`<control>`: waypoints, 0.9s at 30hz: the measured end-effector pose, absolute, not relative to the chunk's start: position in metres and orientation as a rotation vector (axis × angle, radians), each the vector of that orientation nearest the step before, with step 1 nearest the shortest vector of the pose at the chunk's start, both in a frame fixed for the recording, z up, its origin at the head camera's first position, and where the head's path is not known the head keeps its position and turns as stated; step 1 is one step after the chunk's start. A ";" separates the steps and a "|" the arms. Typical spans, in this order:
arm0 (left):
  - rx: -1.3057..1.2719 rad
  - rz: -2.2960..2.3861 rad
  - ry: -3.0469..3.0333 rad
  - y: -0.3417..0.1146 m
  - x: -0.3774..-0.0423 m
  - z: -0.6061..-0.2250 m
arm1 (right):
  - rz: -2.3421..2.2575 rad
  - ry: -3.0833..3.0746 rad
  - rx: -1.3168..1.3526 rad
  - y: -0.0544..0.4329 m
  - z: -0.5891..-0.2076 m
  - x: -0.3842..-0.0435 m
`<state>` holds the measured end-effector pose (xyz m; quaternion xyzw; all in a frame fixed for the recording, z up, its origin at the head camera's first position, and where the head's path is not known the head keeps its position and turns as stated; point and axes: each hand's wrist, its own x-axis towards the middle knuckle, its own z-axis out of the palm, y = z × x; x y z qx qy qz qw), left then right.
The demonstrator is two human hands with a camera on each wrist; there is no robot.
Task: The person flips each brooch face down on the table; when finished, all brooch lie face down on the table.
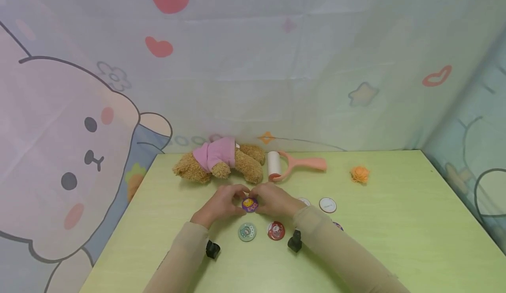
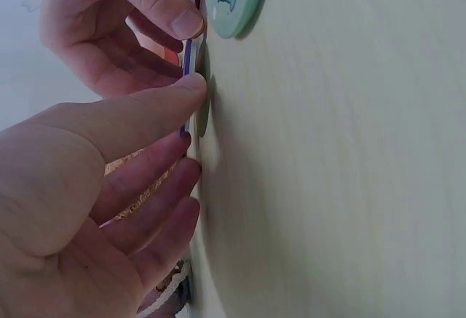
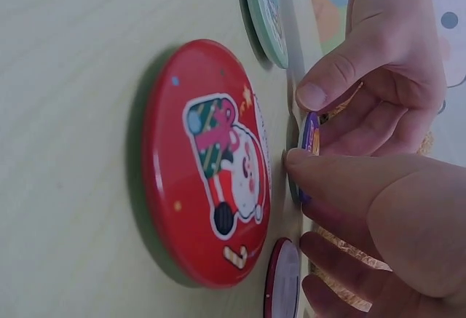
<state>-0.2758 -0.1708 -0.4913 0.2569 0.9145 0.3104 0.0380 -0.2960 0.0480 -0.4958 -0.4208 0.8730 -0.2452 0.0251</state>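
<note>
A round purple badge with a yellow figure is pinched from both sides by my left hand and my right hand. In the right wrist view the purple badge is tilted on edge between the thumbs. Just under it shows a dull greenish disc edge; I cannot tell whether it is a second badge. Nearer to me lie a green badge and a red badge with a white character, both face up.
A teddy bear in a pink top lies behind the hands, beside a pink lint roller. To the right are a white disc, another partly hidden white disc, a purple badge behind the right sleeve and an orange tuft.
</note>
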 end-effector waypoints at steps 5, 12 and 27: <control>0.795 1.026 2.777 -0.172 -0.276 -0.489 | -0.793 2.688 -1.335 0.050 -0.496 -0.298; 0.728 1.117 2.705 -0.173 -0.277 -0.491 | -0.855 2.659 -1.322 0.051 -0.495 -0.298; 0.670 1.221 2.669 -0.176 -0.277 -0.488 | -0.935 2.652 -1.296 0.057 -0.495 -0.299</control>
